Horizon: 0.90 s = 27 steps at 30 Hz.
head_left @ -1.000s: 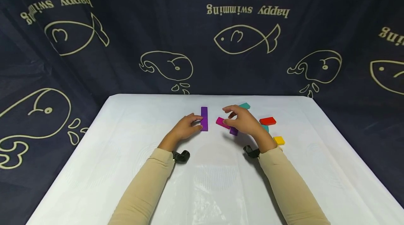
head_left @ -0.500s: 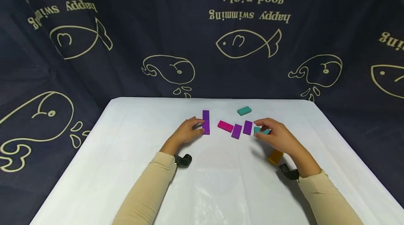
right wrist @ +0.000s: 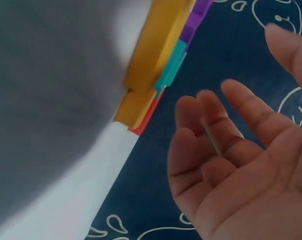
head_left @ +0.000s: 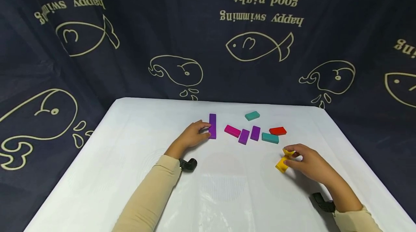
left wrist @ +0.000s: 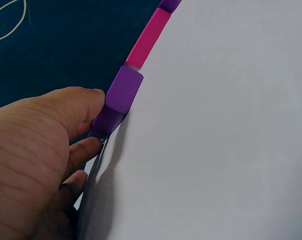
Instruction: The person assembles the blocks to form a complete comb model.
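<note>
Two purple blocks (head_left: 212,119) stand end to end in a row on the white table. My left hand (head_left: 191,135) rests at their left side, thumb and fingertips touching the nearer part. In the left wrist view, the thumb lies against a purple block (left wrist: 124,90), with the other fingers loosely bent below. At the right, my right hand (head_left: 308,161) is over two yellow blocks (head_left: 281,166), one partly behind the fingers. The right wrist view shows those fingers loosely bent, holding nothing, apart from the yellow blocks (right wrist: 156,50).
Between the hands lie a pink block (head_left: 232,131), two loose purple blocks (head_left: 244,136), a teal block (head_left: 270,138) and a red block (head_left: 277,131). Another teal block (head_left: 252,115) lies farther back. A dark printed cloth (head_left: 208,37) hangs behind the table.
My right hand has moved from above the pink and purple blocks, past the teal and red ones, to the yellow blocks at the right. The left hand stays beside the purple row.
</note>
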### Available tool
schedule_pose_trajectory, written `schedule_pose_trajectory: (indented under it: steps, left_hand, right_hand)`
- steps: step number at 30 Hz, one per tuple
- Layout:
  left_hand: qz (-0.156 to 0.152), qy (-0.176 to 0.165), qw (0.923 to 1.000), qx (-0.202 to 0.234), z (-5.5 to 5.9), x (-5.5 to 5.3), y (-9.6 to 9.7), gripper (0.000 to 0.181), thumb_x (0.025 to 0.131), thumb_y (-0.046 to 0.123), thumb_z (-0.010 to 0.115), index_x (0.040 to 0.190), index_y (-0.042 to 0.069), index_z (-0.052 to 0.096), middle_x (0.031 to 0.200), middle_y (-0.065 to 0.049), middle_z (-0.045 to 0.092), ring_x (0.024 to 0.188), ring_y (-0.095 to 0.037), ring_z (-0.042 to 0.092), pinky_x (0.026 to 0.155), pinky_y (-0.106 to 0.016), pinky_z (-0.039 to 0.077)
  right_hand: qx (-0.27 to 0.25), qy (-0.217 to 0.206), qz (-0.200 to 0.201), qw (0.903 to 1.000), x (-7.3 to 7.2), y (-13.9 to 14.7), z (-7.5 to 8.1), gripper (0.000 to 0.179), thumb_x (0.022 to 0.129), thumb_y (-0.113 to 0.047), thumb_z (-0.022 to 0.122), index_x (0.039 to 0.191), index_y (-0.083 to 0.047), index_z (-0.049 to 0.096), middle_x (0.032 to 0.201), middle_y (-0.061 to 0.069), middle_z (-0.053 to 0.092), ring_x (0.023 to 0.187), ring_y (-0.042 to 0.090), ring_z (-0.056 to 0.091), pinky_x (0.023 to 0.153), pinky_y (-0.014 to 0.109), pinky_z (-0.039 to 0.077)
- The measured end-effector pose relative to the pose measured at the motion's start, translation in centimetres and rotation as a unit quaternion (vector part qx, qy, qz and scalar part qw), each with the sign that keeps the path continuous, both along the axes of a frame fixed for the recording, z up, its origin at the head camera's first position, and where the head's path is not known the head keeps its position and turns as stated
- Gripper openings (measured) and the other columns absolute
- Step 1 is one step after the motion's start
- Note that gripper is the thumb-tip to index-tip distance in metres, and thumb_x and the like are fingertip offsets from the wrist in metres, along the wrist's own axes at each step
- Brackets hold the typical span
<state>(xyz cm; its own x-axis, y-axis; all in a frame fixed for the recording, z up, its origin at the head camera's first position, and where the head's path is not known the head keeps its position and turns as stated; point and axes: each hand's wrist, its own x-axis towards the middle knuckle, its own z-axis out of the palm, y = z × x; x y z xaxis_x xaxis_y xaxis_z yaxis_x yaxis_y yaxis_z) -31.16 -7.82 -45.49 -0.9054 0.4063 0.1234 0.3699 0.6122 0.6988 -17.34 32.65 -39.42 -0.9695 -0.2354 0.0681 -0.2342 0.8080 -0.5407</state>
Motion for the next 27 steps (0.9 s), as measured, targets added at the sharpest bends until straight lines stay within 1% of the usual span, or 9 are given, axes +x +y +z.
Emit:
schedule_pose_trajectory:
  steps: [4,7,11,14,21,24,27]
  left_hand:
    - [0.005,-0.001,1.0000,-0.003,-0.1,0.0,-0.2,0.042,0.094,0.025,0.066,0.133,0.011,0.063,0.147,-0.017,0.049,0.143,-0.037,0.033,0.117,-0.053,0.023]
    - [0.002,0.000,1.0000,-0.006,-0.1,0.0,-0.2,0.042,0.094,0.025,0.065,0.134,0.012,0.063,0.148,-0.018,0.047,0.143,-0.038,0.032,0.117,-0.053,0.022]
    - [-0.008,0.003,0.9999,-0.007,0.0,-0.1,-0.1,0.042,0.095,0.025,0.064,0.134,0.011,0.062,0.149,-0.020,0.045,0.144,-0.038,0.031,0.118,-0.052,0.020]
    - [-0.007,0.003,0.9999,-0.011,0.0,-0.1,-0.1,0.042,0.095,0.025,0.064,0.134,0.011,0.062,0.149,-0.020,0.045,0.144,-0.037,0.031,0.118,-0.052,0.020]
    - [-0.008,0.003,0.9999,-0.008,0.1,-0.1,0.0,0.042,0.094,0.025,0.064,0.133,0.010,0.062,0.149,-0.022,0.044,0.143,-0.039,0.032,0.118,-0.054,0.021]
    - [-0.009,0.003,0.9999,-0.006,0.2,-0.1,0.0,0.042,0.094,0.024,0.064,0.133,0.010,0.062,0.149,-0.022,0.044,0.143,-0.038,0.032,0.118,-0.053,0.021]
    - [-0.011,0.005,0.9999,-0.008,0.2,-0.1,-0.1,0.042,0.094,0.024,0.064,0.133,0.010,0.062,0.149,-0.022,0.044,0.143,-0.038,0.032,0.118,-0.053,0.021]
  right_hand:
    - [0.009,-0.003,0.006,0.9999,-0.1,0.1,-0.7,0.046,0.087,-0.025,0.077,0.124,-0.001,0.064,0.111,0.008,0.066,0.098,0.027,0.058,0.080,0.044,0.051]
    - [0.020,-0.010,0.002,0.9998,-0.1,0.2,-1.1,0.049,0.086,-0.026,0.078,0.125,0.000,0.064,0.111,0.007,0.066,0.097,0.025,0.058,0.081,0.043,0.052]
    - [0.037,-0.012,0.001,0.9992,-0.1,0.3,-1.5,0.048,0.084,-0.026,0.080,0.121,0.001,0.066,0.111,0.008,0.065,0.095,0.024,0.058,0.081,0.042,0.052]
    - [0.046,-0.012,0.003,0.9989,0.0,0.3,-1.6,0.046,0.083,-0.026,0.080,0.118,0.002,0.067,0.108,0.008,0.064,0.092,0.024,0.057,0.080,0.041,0.052]
    - [0.061,-0.018,-0.001,0.9980,0.1,0.2,-1.6,0.047,0.083,-0.025,0.080,0.117,0.004,0.067,0.098,0.004,0.060,0.086,0.021,0.051,0.072,0.033,0.047]
    - [0.065,-0.020,0.002,0.9977,0.1,0.2,-1.6,0.048,0.083,-0.026,0.079,0.117,0.005,0.066,0.096,0.004,0.058,0.085,0.021,0.050,0.071,0.034,0.045]
    - [0.067,-0.029,0.007,0.9973,0.0,0.2,-1.7,0.051,0.083,-0.028,0.080,0.120,0.005,0.065,0.100,0.005,0.059,0.086,0.021,0.051,0.074,0.038,0.047]
